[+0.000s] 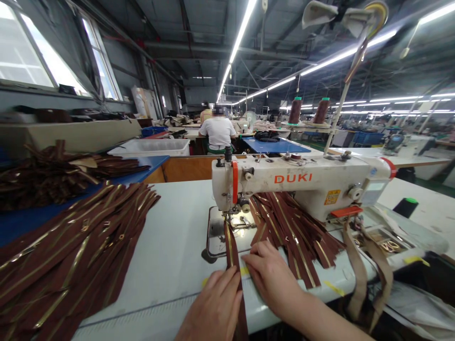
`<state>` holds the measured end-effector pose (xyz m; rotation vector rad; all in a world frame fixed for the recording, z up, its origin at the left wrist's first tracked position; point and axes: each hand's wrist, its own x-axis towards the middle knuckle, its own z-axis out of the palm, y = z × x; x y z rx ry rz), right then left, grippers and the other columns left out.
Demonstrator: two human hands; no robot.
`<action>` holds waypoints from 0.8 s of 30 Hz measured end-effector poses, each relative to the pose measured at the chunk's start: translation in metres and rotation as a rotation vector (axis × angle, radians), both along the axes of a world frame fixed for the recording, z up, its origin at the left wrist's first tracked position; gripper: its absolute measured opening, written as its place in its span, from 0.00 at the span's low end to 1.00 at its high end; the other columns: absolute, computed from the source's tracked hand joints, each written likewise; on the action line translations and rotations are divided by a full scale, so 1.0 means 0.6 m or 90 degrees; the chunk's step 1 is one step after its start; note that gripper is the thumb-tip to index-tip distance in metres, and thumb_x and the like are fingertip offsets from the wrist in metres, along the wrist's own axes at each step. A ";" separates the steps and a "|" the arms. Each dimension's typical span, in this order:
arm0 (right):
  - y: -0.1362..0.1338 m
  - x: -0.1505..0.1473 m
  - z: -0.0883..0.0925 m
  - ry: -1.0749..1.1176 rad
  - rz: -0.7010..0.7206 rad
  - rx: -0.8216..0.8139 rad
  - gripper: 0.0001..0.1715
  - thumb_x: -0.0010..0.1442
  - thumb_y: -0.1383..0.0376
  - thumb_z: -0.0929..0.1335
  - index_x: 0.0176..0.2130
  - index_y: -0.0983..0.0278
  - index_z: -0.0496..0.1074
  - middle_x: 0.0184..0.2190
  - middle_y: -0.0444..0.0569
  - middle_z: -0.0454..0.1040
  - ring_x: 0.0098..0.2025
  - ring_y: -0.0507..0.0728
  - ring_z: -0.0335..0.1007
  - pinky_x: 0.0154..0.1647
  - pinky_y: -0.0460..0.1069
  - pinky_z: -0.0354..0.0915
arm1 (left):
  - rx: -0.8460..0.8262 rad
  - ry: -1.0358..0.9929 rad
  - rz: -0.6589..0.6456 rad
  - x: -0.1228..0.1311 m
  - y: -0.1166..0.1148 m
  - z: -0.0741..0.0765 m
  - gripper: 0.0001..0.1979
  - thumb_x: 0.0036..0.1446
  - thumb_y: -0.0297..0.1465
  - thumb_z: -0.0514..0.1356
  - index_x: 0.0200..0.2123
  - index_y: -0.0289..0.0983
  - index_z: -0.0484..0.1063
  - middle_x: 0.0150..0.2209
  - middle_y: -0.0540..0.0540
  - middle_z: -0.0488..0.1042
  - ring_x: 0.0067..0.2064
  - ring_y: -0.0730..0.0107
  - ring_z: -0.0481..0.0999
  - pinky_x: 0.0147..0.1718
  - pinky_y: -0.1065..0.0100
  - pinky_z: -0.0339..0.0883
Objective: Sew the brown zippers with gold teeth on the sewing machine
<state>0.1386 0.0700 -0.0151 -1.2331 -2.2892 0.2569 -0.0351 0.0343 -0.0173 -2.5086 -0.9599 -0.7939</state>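
Left hand (209, 308) is clamped on a brown zipper strip (232, 255), and the strip runs up under the presser foot (228, 220) of the DUKI sewing machine (295, 182)! Right hand (272, 279) lies flat just beside it, right by a heap of brown zippers (293, 237).

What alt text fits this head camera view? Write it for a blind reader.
The left hand holds a brown, gold-toothed zipper running to the presser foot of a white DUKI sewing machine, the right hand beside it. More zippers lie heaped to the left; a co-worker sits beyond.
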 end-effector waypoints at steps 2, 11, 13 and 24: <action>0.006 0.007 0.009 -0.096 0.049 0.032 0.10 0.63 0.71 0.62 0.39 0.62 0.72 0.37 0.49 0.68 0.42 0.57 0.60 0.42 0.51 0.59 | -0.001 -0.004 -0.004 -0.004 0.001 -0.002 0.17 0.61 0.20 0.44 0.44 0.31 0.70 0.43 0.42 0.76 0.46 0.65 0.74 0.45 0.64 0.70; -0.007 -0.007 0.002 -0.009 0.047 -0.007 0.10 0.64 0.70 0.60 0.38 0.63 0.70 0.37 0.48 0.67 0.41 0.56 0.59 0.42 0.50 0.60 | -0.001 -0.026 -0.003 0.000 0.009 -0.004 0.17 0.61 0.20 0.44 0.42 0.31 0.71 0.41 0.42 0.77 0.44 0.64 0.75 0.43 0.64 0.73; -0.011 -0.011 -0.003 0.032 0.039 -0.018 0.10 0.63 0.71 0.61 0.36 0.63 0.69 0.37 0.48 0.67 0.41 0.56 0.59 0.43 0.50 0.60 | -0.024 -0.024 0.000 0.005 0.010 -0.001 0.17 0.60 0.20 0.44 0.39 0.31 0.72 0.40 0.41 0.76 0.44 0.62 0.75 0.43 0.62 0.73; -0.010 -0.015 -0.013 0.063 0.026 -0.035 0.09 0.63 0.72 0.61 0.34 0.64 0.70 0.36 0.48 0.68 0.41 0.56 0.60 0.42 0.51 0.61 | -0.055 -0.034 -0.031 0.008 0.014 0.000 0.17 0.59 0.18 0.44 0.36 0.32 0.72 0.38 0.42 0.76 0.41 0.62 0.74 0.42 0.62 0.72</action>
